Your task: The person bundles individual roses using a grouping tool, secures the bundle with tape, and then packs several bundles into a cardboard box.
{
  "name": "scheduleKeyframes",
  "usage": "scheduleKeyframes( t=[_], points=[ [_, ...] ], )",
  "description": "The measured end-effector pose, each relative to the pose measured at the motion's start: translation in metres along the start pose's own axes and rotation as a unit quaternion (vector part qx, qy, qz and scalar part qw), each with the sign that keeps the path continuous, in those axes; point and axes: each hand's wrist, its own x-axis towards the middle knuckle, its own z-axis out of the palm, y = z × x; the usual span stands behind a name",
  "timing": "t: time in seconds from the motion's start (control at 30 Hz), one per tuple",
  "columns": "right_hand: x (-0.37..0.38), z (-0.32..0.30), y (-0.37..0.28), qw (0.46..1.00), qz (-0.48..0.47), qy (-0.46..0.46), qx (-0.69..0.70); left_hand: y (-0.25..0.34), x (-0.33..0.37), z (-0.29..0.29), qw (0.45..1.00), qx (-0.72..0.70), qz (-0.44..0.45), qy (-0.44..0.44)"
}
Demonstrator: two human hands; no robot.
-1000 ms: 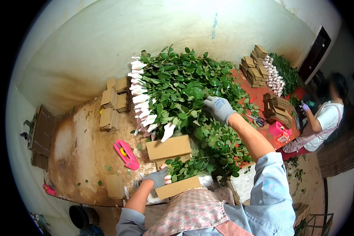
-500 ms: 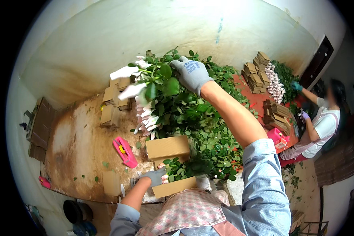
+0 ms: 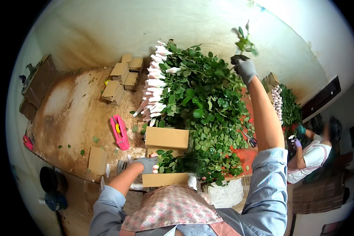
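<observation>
My right hand (image 3: pixel 245 70), in a grey glove, is raised by the back wall and closed round a rose stem (image 3: pixel 244 41). The stem stands upright, leaves and a pale bud at its top, somewhat blurred. Below and left lies a large heap of leafy roses (image 3: pixel 200 94), their heads in white sleeves (image 3: pixel 155 82) lined up along its left side. My left hand (image 3: pixel 147 164), also gloved, rests against pinkish rose heads (image 3: pixel 155 168) in an open cardboard wrap (image 3: pixel 167 137) in front of me. Its fingers look stretched out, their tips partly hidden.
Left of the heap are stacked cardboard pieces (image 3: pixel 113 91) and a pink tape dispenser (image 3: pixel 120 133). Scissors (image 3: pixel 251 139) lie on the red surface at right. A co-worker (image 3: pixel 308 155) handles flowers farther right. A black bucket (image 3: pixel 52 180) stands below the table's left edge.
My right hand has swung up and to the right from over the heap, and what it holds now points upward instead of left. My left hand stays at the cardboard wrap. The view has shifted.
</observation>
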Motion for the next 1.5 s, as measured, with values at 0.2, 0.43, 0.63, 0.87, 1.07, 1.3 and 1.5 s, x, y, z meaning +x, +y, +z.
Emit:
scheduleKeyframes(
  t=[0.2, 0.43, 0.63, 0.87, 1.07, 1.3, 1.5],
  points=[
    [-0.015, -0.043, 0.025, 0.975, -0.004, -0.006, 0.223, 0.104, 0.019, -0.047, 0.983, 0.138, -0.079, -0.097],
    [0.018, -0.018, -0.008, 0.984, 0.036, -0.042, 0.168, 0.006, 0.018, 0.008, 0.983, -0.178, 0.042, -0.006],
    [0.022, -0.036, -0.058, 0.923, -0.075, 0.001, 0.378, 0.065, -0.019, -0.026, 0.995, 0.076, 0.016, 0.054],
    [0.019, -0.095, -0.062, 0.972, -0.152, 0.132, 0.123, 0.092, -0.015, -0.049, 0.974, 0.209, -0.040, -0.079],
    [-0.010, -0.168, -0.085, 0.954, -0.238, 0.133, -0.123, 0.055, -0.034, -0.026, 0.995, 0.027, -0.095, -0.005],
    [-0.117, -0.244, -0.131, 0.928, -0.255, 0.059, -0.267, 0.125, -0.021, -0.073, 0.979, 0.135, -0.147, -0.046],
    [-0.138, -0.219, -0.140, 0.747, -0.329, 0.141, -0.560, 0.141, -0.041, -0.080, 0.979, 0.088, -0.184, -0.033]
  ],
)
